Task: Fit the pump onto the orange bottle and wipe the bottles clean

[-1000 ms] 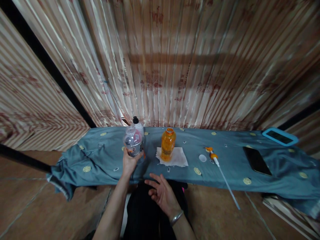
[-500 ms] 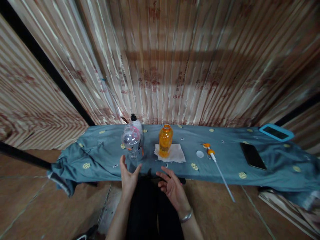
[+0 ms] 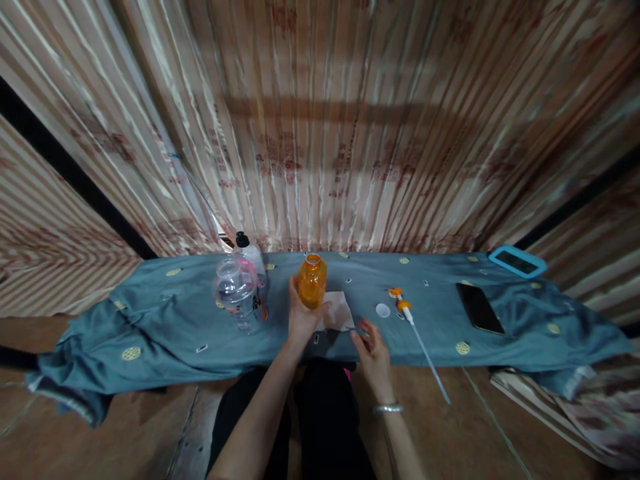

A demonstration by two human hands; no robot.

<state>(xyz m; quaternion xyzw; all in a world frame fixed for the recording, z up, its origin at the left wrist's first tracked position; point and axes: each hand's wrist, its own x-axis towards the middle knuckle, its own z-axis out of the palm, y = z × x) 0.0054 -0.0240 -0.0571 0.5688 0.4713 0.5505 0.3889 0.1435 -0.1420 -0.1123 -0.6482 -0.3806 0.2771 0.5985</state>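
My left hand is wrapped around an orange see-through bottle, which is upright and has no cap on its neck. Whether its base touches the paper is hidden by my fingers. Behind my hand a pale piece of tissue paper lies on the cloth. At the paper's near right corner is my right hand, its fingers half curled with the thumb and index finger apart. Those fingertips are very close to the paper, and I cannot tell if they touch it.
On the left stand a large clear plastic bottle and a black-topped pump bottle. To the right lie a white disc, an orange-and-white pump head with a long tube, a phone and a blue-framed device. Patterned blue-grey cloth covers the surface.
My left hand has moved from beside the clear bottle to the orange bottle and closed around it. My right hand has shifted right to the paper's corner. The view has swung slightly right.
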